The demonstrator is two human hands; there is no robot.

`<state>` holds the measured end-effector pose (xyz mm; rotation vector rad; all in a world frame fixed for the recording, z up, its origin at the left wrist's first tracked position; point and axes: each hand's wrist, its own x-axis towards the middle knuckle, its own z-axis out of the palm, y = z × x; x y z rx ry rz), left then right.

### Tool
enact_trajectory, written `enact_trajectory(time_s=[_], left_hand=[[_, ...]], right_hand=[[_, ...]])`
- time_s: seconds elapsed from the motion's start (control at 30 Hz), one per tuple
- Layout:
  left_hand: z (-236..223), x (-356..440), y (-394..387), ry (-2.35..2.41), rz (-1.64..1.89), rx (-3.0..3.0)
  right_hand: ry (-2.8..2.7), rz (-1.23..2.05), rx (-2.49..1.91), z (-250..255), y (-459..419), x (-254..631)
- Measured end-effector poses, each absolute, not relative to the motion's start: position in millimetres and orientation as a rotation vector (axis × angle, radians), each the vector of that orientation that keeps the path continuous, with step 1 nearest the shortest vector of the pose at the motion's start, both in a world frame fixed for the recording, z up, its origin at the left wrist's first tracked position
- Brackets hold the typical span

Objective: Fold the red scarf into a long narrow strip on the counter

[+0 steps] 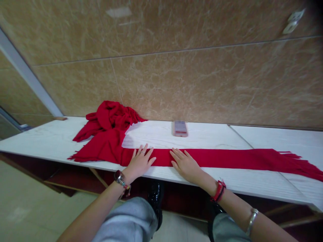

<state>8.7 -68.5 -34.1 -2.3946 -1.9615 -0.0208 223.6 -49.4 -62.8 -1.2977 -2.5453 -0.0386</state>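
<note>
A red scarf with fringed ends lies in a long, narrow strip along the front of the white tabletop. Its right fringe trails toward the table's right side. My left hand rests flat on the strip, fingers spread, close to where the cloth widens and creases. Also flat on the strip, a short way to the right, is my right hand with its fingers extended. Bare red cloth shows between the two hands. Neither hand grasps anything.
Bunched red cloth is heaped at the back left against the tiled wall. A phone-like object, blurred out, lies near the wall. Open shelving is under the tabletop. A socket is on the wall.
</note>
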Motion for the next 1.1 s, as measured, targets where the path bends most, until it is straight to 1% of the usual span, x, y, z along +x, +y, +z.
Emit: enact_trajectory(time_s=[0.1,0.2,0.67,0.9,1.1], left_hand=[[-34.1,31.1,-67.9,-1.761,-0.073,-2.583],[-35.3,41.5,-65.1,-1.687,-0.067,-2.676],[-35.9,34.9,-60.0,-1.764,0.019,-2.662],[-29.4,70.4,-60.9,-1.657,-0.176,-2.595],[-32.4,77.9,-58.5,-1.642,0.025,-2.775]], right_hand=[[-2.539,-0.037,-1.321,-61.5,-50.7,224.7],[-2.547,-0.034,-1.359,-59.6,-52.1,231.2],[-2.494,-0.142,-1.58,-64.1,-46.4,315.2],[-2.445,-0.146,-1.537,-57.8,-48.1,293.9],[-2.561,-0.073,-1.397,-57.2,-51.1,279.3]])
